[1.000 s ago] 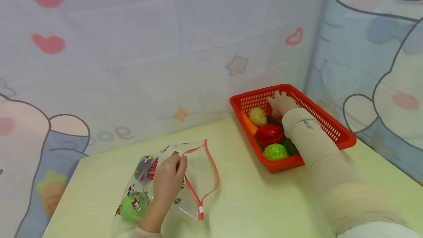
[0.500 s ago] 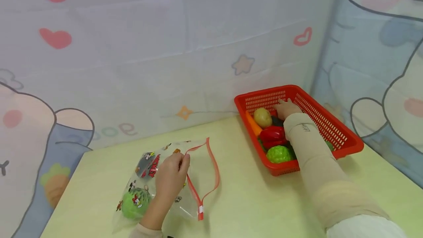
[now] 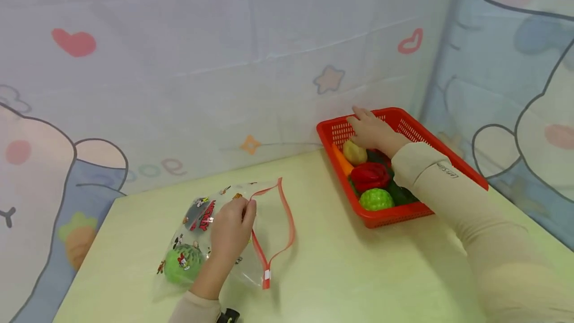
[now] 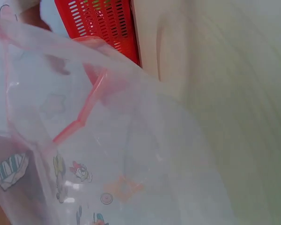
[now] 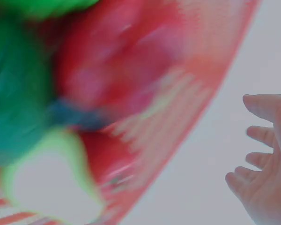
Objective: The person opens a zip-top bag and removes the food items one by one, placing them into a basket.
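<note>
My left hand [image 3: 229,231] pinches the near edge of the mouth of a clear zip bag [image 3: 195,238] with cartoon prints and a red zip strip [image 3: 287,213]. The bag lies on the table with its mouth spread apart; inside sits a round green vegetable [image 3: 183,264]. My right hand [image 3: 373,131] hovers over the back left of the red basket [image 3: 394,214], fingers spread and holding nothing. Just below it is a potato-like tan vegetable [image 3: 354,153]. Alongside lie a carrot [image 3: 343,159], a red bell pepper [image 3: 369,177] and a bumpy light-green vegetable [image 3: 376,200].
Dark green vegetables [image 3: 401,194] lie partly under the right forearm in the basket. A black object [image 3: 228,316] shows at the left cuff. A printed cloth backdrop [image 3: 202,88] stands behind the pale yellow table [image 3: 332,263].
My right hand has risen from deep in the basket and shifted left, above the tan vegetable. My left hand keeps its pinch on the bag. The view has tilted slightly.
</note>
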Motion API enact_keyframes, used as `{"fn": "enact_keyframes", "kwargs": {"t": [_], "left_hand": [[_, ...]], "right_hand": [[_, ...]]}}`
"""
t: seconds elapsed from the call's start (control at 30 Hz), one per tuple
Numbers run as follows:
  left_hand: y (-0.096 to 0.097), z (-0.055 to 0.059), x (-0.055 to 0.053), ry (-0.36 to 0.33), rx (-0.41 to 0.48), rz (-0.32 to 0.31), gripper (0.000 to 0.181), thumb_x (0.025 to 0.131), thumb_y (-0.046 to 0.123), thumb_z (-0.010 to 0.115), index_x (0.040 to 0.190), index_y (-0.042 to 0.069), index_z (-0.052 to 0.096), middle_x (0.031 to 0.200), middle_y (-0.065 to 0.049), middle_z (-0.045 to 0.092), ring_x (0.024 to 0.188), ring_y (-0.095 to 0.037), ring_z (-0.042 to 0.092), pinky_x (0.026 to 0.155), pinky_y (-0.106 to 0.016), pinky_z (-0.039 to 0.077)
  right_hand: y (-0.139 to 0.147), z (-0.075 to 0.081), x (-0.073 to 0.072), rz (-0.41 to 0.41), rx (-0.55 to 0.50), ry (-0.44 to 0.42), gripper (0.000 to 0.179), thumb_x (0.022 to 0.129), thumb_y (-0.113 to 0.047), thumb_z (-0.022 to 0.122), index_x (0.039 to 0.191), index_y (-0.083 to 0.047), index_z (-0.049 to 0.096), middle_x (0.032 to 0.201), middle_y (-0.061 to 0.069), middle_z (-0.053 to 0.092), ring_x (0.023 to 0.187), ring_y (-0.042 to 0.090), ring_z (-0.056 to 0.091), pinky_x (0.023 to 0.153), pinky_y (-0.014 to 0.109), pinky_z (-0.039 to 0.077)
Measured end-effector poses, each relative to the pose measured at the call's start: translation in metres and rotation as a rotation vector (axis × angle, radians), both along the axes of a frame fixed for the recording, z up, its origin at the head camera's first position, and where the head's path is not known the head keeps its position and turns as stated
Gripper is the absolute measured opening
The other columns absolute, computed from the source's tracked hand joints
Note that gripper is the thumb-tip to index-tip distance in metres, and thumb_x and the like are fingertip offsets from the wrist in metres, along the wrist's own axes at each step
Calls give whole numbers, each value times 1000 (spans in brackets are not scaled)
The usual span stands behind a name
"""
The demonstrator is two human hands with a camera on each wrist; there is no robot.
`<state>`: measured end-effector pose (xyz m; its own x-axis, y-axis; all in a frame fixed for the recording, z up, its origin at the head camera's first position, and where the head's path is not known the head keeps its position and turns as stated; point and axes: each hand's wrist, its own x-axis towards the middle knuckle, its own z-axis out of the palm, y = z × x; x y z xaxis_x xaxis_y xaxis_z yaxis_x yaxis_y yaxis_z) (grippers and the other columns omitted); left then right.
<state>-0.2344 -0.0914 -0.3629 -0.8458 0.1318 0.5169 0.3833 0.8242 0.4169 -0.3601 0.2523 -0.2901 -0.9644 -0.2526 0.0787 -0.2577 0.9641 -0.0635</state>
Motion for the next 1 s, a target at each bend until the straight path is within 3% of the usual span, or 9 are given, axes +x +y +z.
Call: {"fn": "enact_keyframes", "kwargs": {"t": [0.2, 0.37, 0.5, 0.57, 0.67, 0.83, 0.87, 0.93, 1.0], "left_hand": [[0, 1, -5, 44, 7, -2, 34, 92, 20, 52, 60, 13, 46, 53, 2, 40, 47, -11, 32, 45, -24, 25], [3, 1, -5, 44, 11, 2, 34, 93, 21, 52, 60, 13, 46, 54, 1, 40, 49, -10, 33, 46, -24, 25], [6, 1, -3, 40, 19, 6, 36, 93, 23, 51, 60, 12, 45, 54, 1, 40, 49, -9, 32, 46, -23, 25], [7, 2, -3, 42, 20, 7, 36, 94, 23, 50, 60, 12, 46, 55, 0, 41, 49, -9, 32, 46, -23, 26], [9, 5, -1, 50, 30, 16, 35, 94, 23, 50, 61, 12, 47, 55, -1, 42, 49, -10, 34, 46, -24, 27], [11, 5, 1, 51, 47, 32, 34, 93, 25, 52, 61, 12, 47, 56, -1, 44, 52, -14, 39, 47, -26, 30], [11, 4, 1, 49, 47, 34, 34, 92, 25, 52, 61, 13, 46, 56, -1, 44, 53, -14, 40, 47, -26, 30], [11, 2, 2, 44, 57, 30, 35, 93, 25, 51, 61, 12, 46, 56, -1, 43, 51, -14, 39, 46, -26, 29], [11, 0, 3, 41, 66, 24, 34, 93, 24, 51, 61, 12, 46, 56, 0, 44, 51, -13, 39, 47, -25, 30]], "right_hand": [[-70, 17, 60, 360, -32, 202, 34, 89, -17, 56, 120, -2, 53, 143, 21, 34, 131, 37, 34, 104, 45, 35], [-115, -2, 107, 665, 112, 297, 21, 87, -14, 59, 105, -5, 58, 123, 13, 55, 117, 28, 50, 96, 34, 44], [-142, -23, 116, 753, 187, 217, 9, 88, -12, 55, 96, -8, 57, 94, 2, 58, 91, 17, 53, 82, 23, 45], [-157, -34, 110, 751, 205, 144, 13, 90, -13, 54, 101, -8, 56, 99, 1, 58, 93, 16, 53, 83, 21, 43], [-182, -47, 95, 733, 265, 54, 28, 92, -18, 53, 118, -8, 55, 120, 2, 54, 112, 17, 49, 98, 23, 38], [-221, -71, 66, 527, 167, -186, 34, 91, -15, 50, 125, -13, 51, 125, -1, 53, 105, 11, 51, 90, 19, 40], [-227, -94, 46, 498, 116, -195, 32, 89, -14, 52, 121, -15, 54, 118, -3, 56, 97, 10, 52, 84, 19, 41], [-242, -162, -10, 488, 54, -153, 30, 85, -18, 57, 114, -22, 56, 105, -8, 58, 87, 7, 52, 79, 19, 42], [-249, -198, -40, 508, 35, -95, 36, 82, -20, 60, 117, -26, 55, 106, -10, 58, 88, 5, 52, 82, 20, 42]]}}
